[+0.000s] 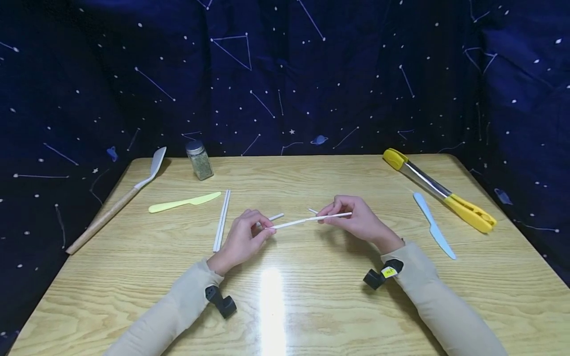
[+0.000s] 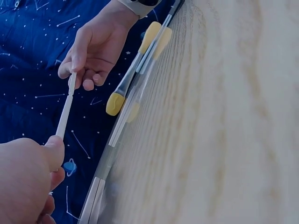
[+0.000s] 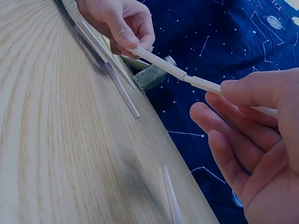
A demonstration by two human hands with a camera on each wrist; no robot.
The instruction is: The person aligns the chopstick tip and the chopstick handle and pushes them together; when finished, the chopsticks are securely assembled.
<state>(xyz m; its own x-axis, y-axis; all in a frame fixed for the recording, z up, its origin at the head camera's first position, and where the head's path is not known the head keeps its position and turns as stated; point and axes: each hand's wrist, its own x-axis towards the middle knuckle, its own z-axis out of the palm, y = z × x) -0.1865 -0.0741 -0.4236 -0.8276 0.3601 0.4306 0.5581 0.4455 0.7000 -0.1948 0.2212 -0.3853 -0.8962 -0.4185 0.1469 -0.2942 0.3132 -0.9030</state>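
Observation:
My left hand (image 1: 245,236) pinches one length of a pale broken chopstick (image 1: 289,224) between thumb and fingers. Opposite it, my right hand (image 1: 356,217) pinches the other length (image 3: 204,85). Their broken ends meet at a jagged joint in the right wrist view, forming a nearly straight line above the table. Behind the left hand lies a short stick piece (image 1: 277,216), partly hidden by the fingers. Another short piece (image 1: 313,211) shows its tip beside the right fingers. A pair of whole chopsticks (image 1: 221,220) lies left of the left hand.
On the left of the wooden table (image 1: 320,306) are a wooden-handled spatula (image 1: 122,200), a yellow plastic knife (image 1: 184,202) and a jar of dried herbs (image 1: 200,160). Yellow-ended tongs (image 1: 438,190) and a blue plastic knife (image 1: 434,226) lie at right. A starry dark curtain (image 1: 285,74) hangs behind.

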